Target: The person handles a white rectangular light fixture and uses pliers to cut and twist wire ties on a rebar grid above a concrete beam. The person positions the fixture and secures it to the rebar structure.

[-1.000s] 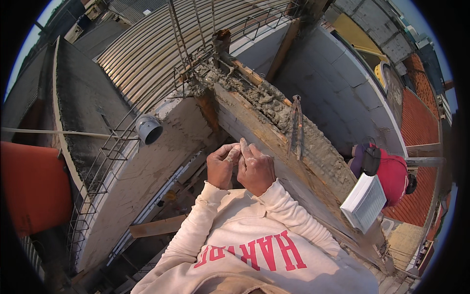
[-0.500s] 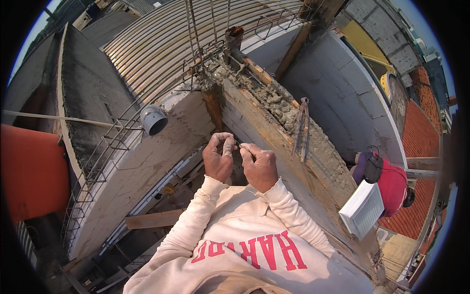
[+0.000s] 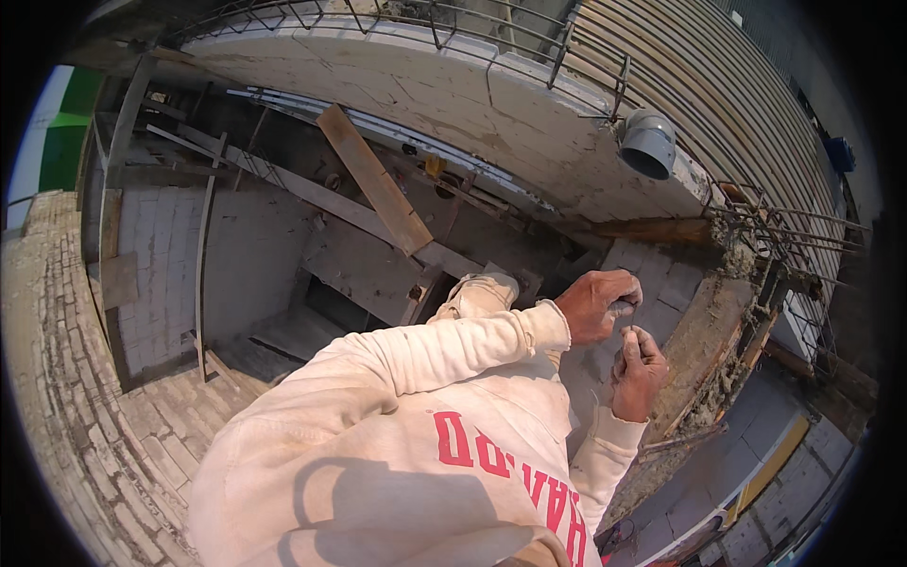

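My left hand (image 3: 597, 306) has its fingers curled in a pinch, with pale dust on the fingertips. Just below it and a little to the right is my right hand (image 3: 638, 376), thumb and forefinger pressed together. A thin, dark, wire-like piece (image 3: 631, 321) rises from the right fingertips toward the left ones; it is too small to name surely. What the left fingers hold, if anything, is hidden. Both hands are held up in front of the pale sweatshirt (image 3: 406, 416), near a wall top with rough mortar (image 3: 723, 331).
A grey pipe elbow (image 3: 648, 151) sticks out of the block wall (image 3: 416, 80), along which a rebar cage (image 3: 444, 28) runs. A wooden plank (image 3: 373, 180) slants over the deep space below. Corrugated roofing (image 3: 709, 85) lies beyond; brickwork (image 3: 71, 378) is at left.
My view has swung to the left, so the pipe elbow and wall now appear farther right. Both hands stay close together, fingers still pinched. The person in red at the right has left the view.
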A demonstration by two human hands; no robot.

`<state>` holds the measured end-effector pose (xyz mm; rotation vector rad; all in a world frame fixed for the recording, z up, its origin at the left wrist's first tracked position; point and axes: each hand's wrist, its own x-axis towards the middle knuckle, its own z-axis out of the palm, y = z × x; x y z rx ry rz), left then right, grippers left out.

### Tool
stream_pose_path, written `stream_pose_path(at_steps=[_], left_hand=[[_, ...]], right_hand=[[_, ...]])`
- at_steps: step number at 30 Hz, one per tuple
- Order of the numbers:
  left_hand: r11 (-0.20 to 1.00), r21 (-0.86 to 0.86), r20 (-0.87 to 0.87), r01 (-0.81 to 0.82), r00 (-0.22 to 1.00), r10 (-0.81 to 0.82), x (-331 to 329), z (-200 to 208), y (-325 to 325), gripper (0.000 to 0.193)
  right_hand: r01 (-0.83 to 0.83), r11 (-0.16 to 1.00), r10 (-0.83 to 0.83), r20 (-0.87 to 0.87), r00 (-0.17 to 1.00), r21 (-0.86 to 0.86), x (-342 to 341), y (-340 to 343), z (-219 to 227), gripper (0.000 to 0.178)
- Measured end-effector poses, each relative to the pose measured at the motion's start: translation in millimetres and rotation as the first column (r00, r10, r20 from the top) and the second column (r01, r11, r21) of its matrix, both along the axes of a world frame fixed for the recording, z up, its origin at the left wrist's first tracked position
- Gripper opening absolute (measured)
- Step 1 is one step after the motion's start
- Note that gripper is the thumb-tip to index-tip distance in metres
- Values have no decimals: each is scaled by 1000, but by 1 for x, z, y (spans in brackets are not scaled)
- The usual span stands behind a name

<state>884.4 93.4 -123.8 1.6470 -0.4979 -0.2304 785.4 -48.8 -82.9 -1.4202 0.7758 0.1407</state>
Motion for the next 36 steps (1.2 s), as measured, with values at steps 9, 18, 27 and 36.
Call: stream_pose_path(at_steps=[9, 18, 27, 36], left_hand=[[987, 34, 122, -156, 981, 151, 2, -15, 42, 31], [994, 44, -344, -103, 932, 112, -4, -6, 19, 12], [904, 237, -34, 357, 932, -360, 27, 16, 1, 14], [520, 316, -229, 794, 596, -770, 60, 78, -41, 10]], right_hand=[[-154, 883, 213, -85, 973, 443, 45, 10, 29, 15], [-21, 989, 27, -39, 999, 147, 12, 7, -4, 19], [-87, 948, 94, 8, 996, -306, -8, -28, 15, 17], [-120, 910, 100, -71, 992, -397, -32, -42, 77, 14]])
